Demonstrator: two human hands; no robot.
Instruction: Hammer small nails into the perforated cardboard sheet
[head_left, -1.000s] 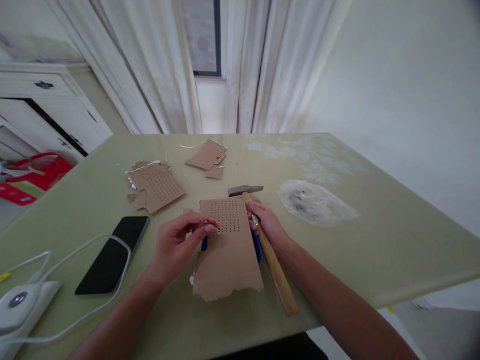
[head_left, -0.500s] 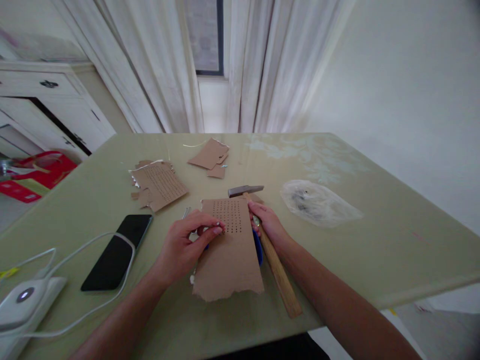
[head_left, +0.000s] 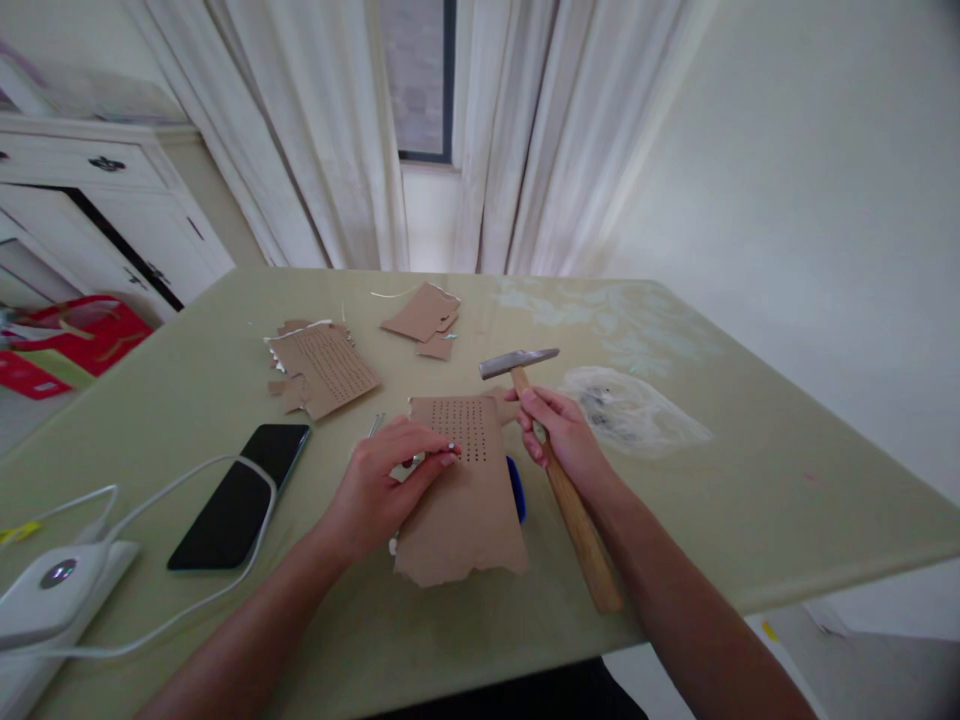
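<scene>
A brown cardboard piece [head_left: 465,500] with rows of small holes lies on the green table [head_left: 750,500], over a blue object [head_left: 516,488]. My left hand [head_left: 386,480] pinches a small nail [head_left: 450,450] upright at the left edge of the hole rows. My right hand [head_left: 562,435] grips a wooden-handled hammer [head_left: 577,520] near its steel head [head_left: 519,361]. The head is raised off the table, just right of the cardboard's top edge.
A second perforated cardboard piece [head_left: 322,365] and scraps [head_left: 424,318] lie farther back. A black phone [head_left: 240,495], a white cable [head_left: 172,500] and a white device [head_left: 45,590] sit at the left. A clear plastic bag [head_left: 630,410] lies to the right.
My right hand has lifted the hammer off the table and swung its head up and right. My left hand shifted the nail slightly right on the cardboard.
</scene>
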